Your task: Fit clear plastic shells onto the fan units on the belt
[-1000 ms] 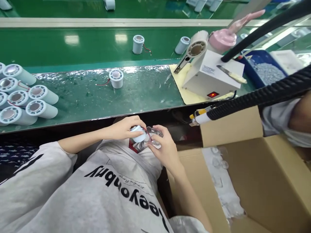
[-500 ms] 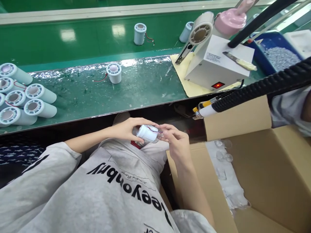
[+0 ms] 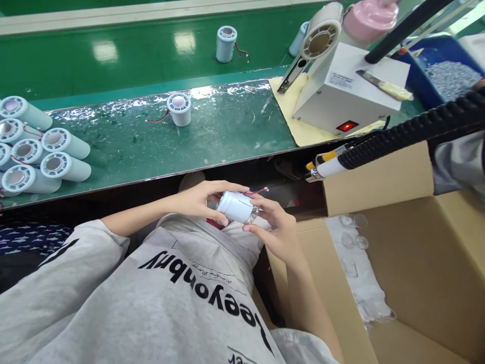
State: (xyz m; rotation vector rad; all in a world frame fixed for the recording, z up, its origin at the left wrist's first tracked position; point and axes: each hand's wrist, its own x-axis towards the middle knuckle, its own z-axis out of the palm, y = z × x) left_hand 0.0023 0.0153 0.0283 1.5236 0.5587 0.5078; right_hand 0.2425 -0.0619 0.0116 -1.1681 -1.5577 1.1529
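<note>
Over my lap, a light-blue cylinder [image 3: 236, 206] lies tilted on its side between my two hands. My left hand [image 3: 202, 201] grips its left end, thumb on the near side and fingers over the far side. Fingers and thumb of my right hand [image 3: 278, 227] close round the right end, where a clear plastic piece [image 3: 253, 215] shows. Thin red and dark wires [image 3: 259, 191] with a small white plug stick out past the far side. A similar cylinder [image 3: 179, 109] stands upright on the green bench [image 3: 151, 146], its wire lying to the left.
Several like cylinders [image 3: 66, 167] lie stacked at the bench's left. Farther back stands another wired cylinder [image 3: 226, 44]. A white machine [image 3: 348, 93] with a lit red switch is at right, near a black ribbed hose [image 3: 417, 126]. An open carton [image 3: 417, 253] holds clear plastic pieces [image 3: 354, 240].
The cylinder has turned in my hands, bringing the wires from its front face to its far side. My right fingers have moved from the wires to round the right end.
</note>
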